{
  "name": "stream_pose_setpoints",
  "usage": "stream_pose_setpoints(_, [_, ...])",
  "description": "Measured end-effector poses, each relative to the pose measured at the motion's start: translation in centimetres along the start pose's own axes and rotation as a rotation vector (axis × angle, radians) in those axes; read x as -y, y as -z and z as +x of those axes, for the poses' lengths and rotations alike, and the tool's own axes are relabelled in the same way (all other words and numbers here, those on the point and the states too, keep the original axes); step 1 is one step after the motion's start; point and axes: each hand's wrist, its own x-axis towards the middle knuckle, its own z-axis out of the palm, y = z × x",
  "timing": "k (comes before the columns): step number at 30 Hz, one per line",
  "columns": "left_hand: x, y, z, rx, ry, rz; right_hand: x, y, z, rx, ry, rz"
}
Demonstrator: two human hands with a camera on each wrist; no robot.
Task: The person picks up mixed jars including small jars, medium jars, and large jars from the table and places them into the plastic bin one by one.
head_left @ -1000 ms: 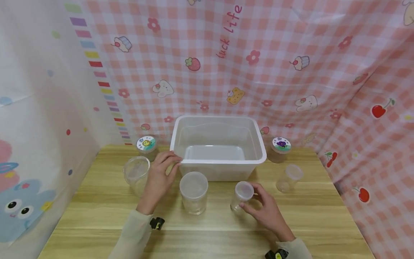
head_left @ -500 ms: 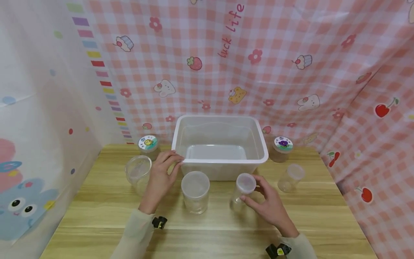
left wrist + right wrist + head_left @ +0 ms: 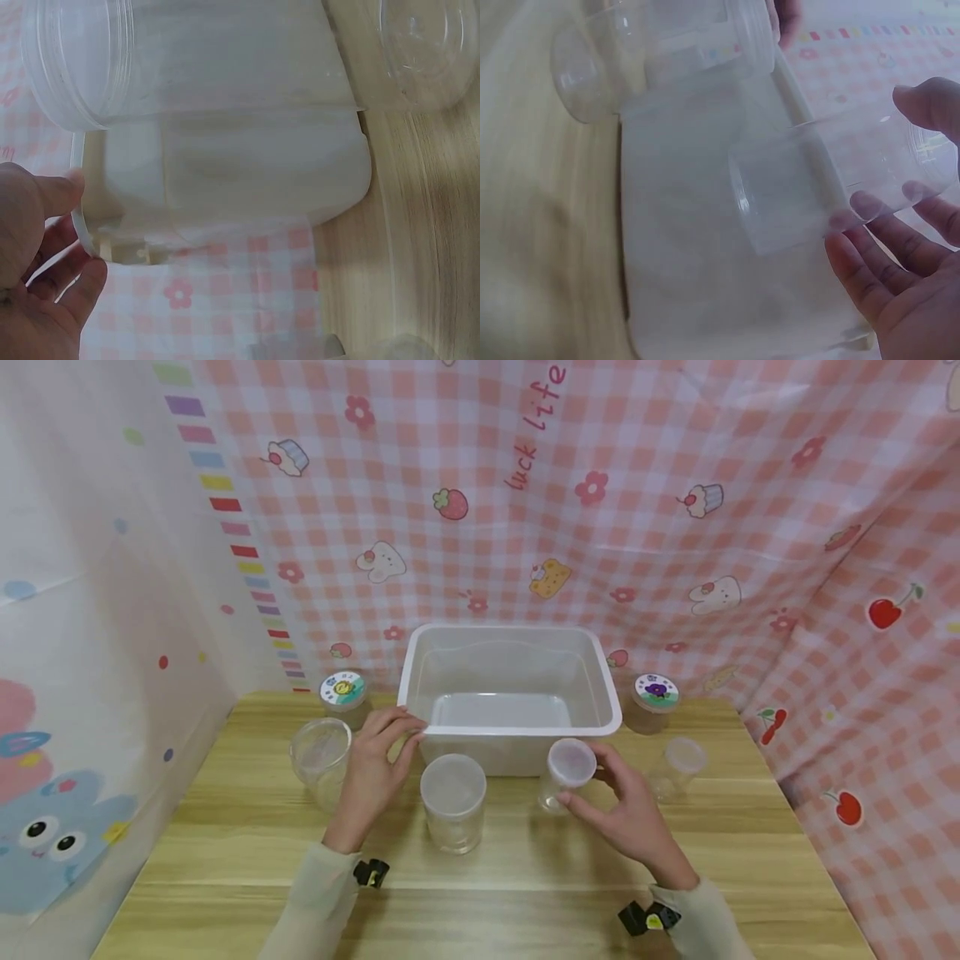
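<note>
My right hand (image 3: 628,810) grips a small clear jar (image 3: 558,789) with a whitish lid, held upright and raised in front of the white plastic bin (image 3: 510,752). In the right wrist view, thumb and fingertips (image 3: 866,204) close on the jar's clear side (image 3: 802,180). At the bin's near left corner, my left hand (image 3: 375,772) pinches the rim, thumb on one side and fingers on the other in the left wrist view. A larger lidded clear jar (image 3: 453,810) stands on the table between my hands, close to the bin's front wall.
To the left, a wide clear jar (image 3: 318,760) and a tub with a yellow-flower lid (image 3: 345,693) stand on the wooden table (image 3: 465,910). On the right are another small lidded jar (image 3: 681,764) and a purple-flower tub (image 3: 654,697). A checked cloth (image 3: 480,527) hangs behind.
The small jar has come up off the table in my right hand and moved slightly forward, toward the bin. My left hand has stayed on the bin's rim.
</note>
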Motion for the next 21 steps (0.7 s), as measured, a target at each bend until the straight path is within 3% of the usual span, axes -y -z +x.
stream_pose_setpoints(21, [-0.1,0.0,0.0,-0.002,0.012,-0.021,3.1,2.3,4.5,-0.034,0.071,-0.044])
